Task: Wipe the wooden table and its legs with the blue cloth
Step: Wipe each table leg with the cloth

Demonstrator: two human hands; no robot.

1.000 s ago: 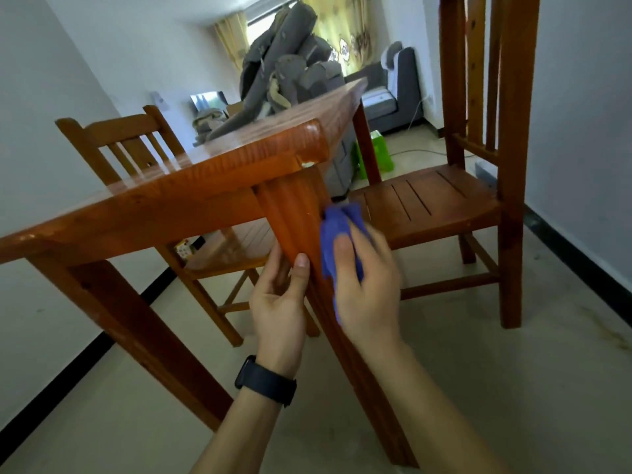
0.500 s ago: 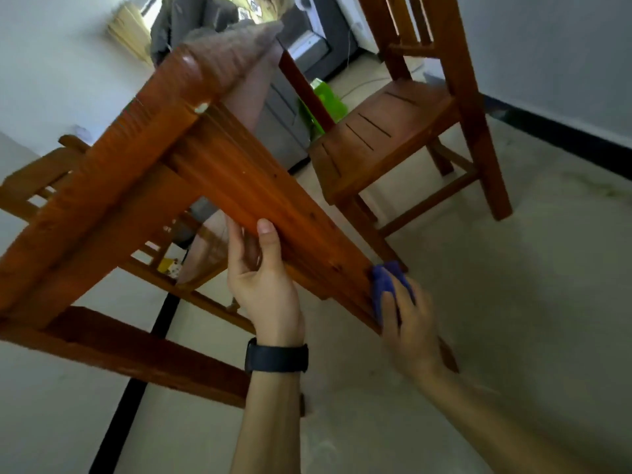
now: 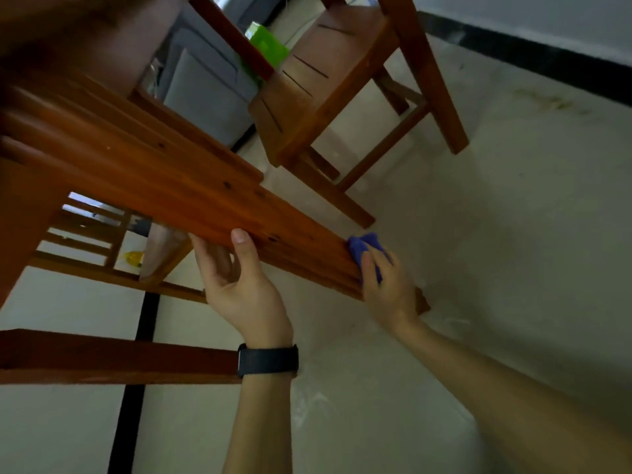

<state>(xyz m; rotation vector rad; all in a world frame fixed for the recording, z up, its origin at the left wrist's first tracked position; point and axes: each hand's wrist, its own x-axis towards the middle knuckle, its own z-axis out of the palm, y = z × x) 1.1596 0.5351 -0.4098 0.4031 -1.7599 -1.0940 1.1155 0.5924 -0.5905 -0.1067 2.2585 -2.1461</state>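
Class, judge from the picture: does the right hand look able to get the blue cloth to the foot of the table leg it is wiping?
Probably yes. The right hand holds the blue cloth against the table leg just above its foot, and only bare floor lies around it.

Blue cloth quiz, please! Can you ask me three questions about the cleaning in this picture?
1. Which hand presses the blue cloth against the table leg?
2. True or false: the black watch is on the right wrist.
3. Pick one. The cloth is: a) near the leg's lower end, b) at its top, c) off the leg.

Key: 1. the right hand; 2. false, it is on the left wrist; 3. a.
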